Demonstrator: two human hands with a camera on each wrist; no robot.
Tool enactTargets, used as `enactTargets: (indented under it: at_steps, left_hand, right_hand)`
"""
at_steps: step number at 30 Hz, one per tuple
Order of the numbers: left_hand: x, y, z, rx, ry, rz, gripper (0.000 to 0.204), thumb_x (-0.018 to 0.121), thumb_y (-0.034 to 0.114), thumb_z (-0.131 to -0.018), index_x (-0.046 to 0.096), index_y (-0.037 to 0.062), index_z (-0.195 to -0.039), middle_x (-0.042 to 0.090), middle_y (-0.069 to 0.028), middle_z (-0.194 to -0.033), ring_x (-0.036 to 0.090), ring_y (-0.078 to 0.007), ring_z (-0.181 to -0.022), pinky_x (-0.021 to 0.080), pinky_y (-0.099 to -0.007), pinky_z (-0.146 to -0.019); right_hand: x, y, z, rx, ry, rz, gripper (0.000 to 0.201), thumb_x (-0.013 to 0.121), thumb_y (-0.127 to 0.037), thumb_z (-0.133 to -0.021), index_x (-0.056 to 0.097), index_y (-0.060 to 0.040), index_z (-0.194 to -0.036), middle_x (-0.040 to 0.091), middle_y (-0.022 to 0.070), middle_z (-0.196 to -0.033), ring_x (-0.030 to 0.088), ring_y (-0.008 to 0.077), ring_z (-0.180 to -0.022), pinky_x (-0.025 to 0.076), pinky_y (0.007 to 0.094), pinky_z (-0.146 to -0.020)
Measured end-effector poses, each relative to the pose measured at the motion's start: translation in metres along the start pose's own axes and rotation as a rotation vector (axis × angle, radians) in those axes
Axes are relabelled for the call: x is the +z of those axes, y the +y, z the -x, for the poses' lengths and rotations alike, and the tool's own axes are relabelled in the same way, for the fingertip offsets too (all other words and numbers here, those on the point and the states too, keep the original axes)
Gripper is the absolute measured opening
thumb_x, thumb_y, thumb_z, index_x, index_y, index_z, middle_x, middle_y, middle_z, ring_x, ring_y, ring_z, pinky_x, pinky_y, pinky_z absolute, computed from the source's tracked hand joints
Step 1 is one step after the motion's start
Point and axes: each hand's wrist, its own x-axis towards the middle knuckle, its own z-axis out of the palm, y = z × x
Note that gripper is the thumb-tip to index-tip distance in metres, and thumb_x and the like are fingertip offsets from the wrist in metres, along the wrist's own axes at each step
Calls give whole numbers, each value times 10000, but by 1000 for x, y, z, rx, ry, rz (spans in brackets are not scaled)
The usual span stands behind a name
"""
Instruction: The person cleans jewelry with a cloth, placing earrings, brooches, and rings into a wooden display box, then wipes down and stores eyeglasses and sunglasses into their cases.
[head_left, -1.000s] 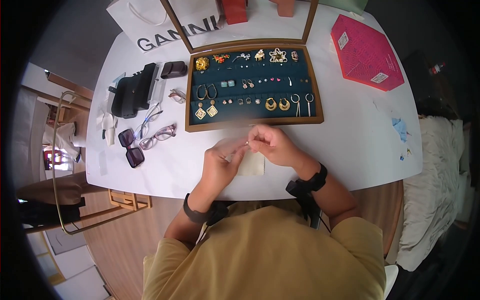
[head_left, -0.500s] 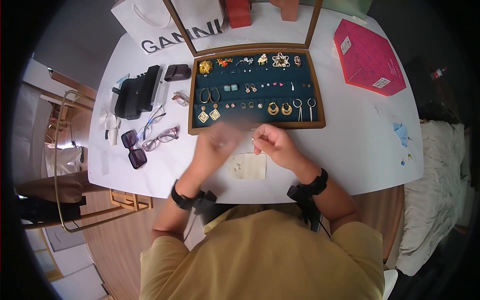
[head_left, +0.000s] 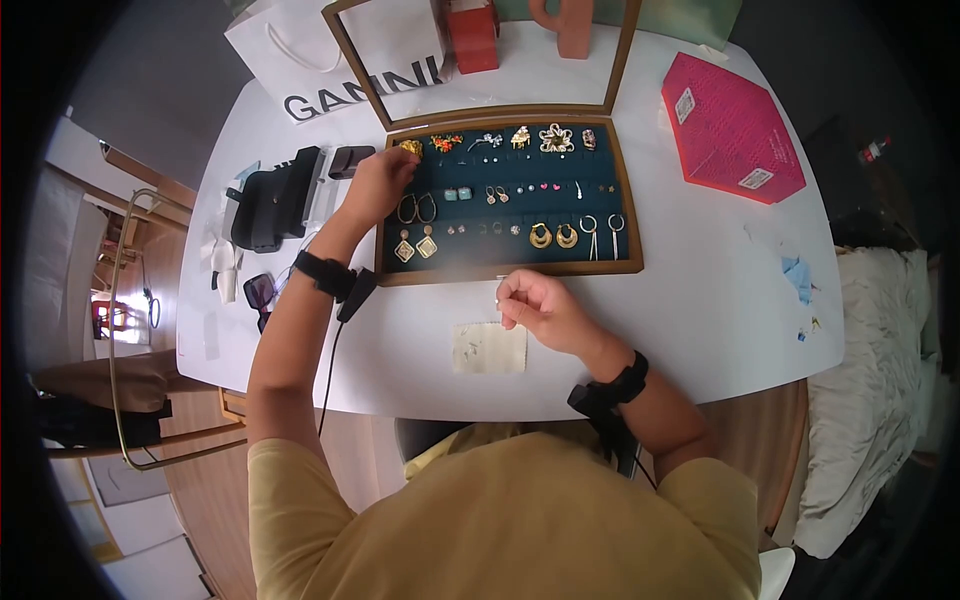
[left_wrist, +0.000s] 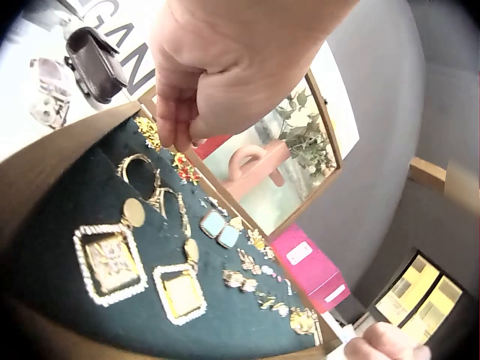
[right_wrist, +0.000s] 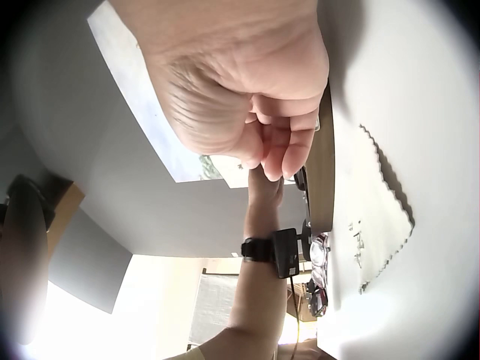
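Note:
My left hand (head_left: 378, 186) reaches over the left side of the jewelry case (head_left: 640, 262). In the left wrist view its fingertips are drawn together right at the gold brooch (left_wrist: 148, 133), beside the red and orange brooch (left_wrist: 185, 169); whether they pinch something small I cannot tell. My right hand (head_left: 540, 310) is held in front of the case, thumb and fingers bent together on a tiny white stud (head_left: 498, 302). That stud is hidden in the right wrist view. Below that hand lies a cream polishing cloth (head_left: 490, 350) with small dark marks.
Rows of earrings and brooches fill the case, its glass lid (head_left: 540, 75) standing up. Sunglasses (head_left: 259, 292) and a black case (head_left: 270, 205) lie at the left. A white paper bag (head_left: 325, 55) stands behind, a pink box (head_left: 733, 128) at the right.
My left hand has left the right hand and moved forward and left to the case's upper left corner. The right hand keeps its pinch near the cloth, now uncovered.

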Motion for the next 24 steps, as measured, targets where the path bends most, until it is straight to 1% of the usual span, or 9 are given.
enactTargets:
  at_steps: [3,6,9,12,15,18,21,24]
  left_hand:
    - [3,-6,-9,101,6,-88,131,599,67,-879,642,2,-984,680,-202,-907,667,-363,-841,523,-403,-736]
    - [5,-7,-14,70,-33,-56,130,575,60,-886,610,-2,-996,674,-207,-899,656,-383,-838,518,-419,-733]
    - [4,-3,-16,-12,-79,10,126,569,60,-890,581,-3,-998,666,-213,-886,644,-403,-847,512,-434,-738]
    - [6,-11,-17,144,-24,-90,123,561,68,-897,571,-5,-995,664,-213,-877,646,-399,-848,511,-435,-735]
    - [4,-14,-18,96,-55,-112,122,554,78,-903,567,-3,-993,664,-216,-884,647,-393,-854,512,-432,-741]
    - [2,-15,-16,213,-19,-91,118,548,84,-907,552,0,-991,665,-216,-887,644,-399,-847,513,-437,-736]
    - [-3,-11,-15,91,-73,-39,110,555,82,-904,558,3,-979,668,-212,-883,642,-399,-856,514,-435,-739]
    - [0,-14,-15,51,-17,-13,104,568,87,-900,582,11,-970,671,-199,-860,644,-397,-835,516,-426,-729]
  right_hand:
    - [1,-2,0,8,-10,12,64,571,-68,-940,542,-21,-972,569,5,-833,571,74,-756,507,246,-726]
    - [1,-3,1,7,-24,19,58,565,-63,-941,540,-23,-974,569,5,-833,570,74,-754,508,248,-729]
    - [1,-4,1,14,-24,27,51,556,-57,-941,538,-25,-976,569,6,-838,570,75,-753,509,249,-731]
    - [1,-1,1,11,-32,14,50,552,-57,-941,537,-26,-977,570,7,-845,569,76,-752,509,251,-734]
    - [1,-2,1,17,-37,6,50,554,-59,-943,534,-30,-977,567,6,-855,568,77,-761,501,250,-735]
    - [1,-3,2,22,-46,1,47,555,-55,-945,530,-36,-980,562,4,-869,568,80,-781,487,248,-735]
    - [1,-3,2,33,-50,3,50,554,-53,-945,529,-35,-984,562,6,-870,568,81,-782,487,248,-735]
    - [1,-3,1,44,-49,13,53,549,-46,-943,528,-33,-990,563,8,-871,568,84,-783,486,248,-736]
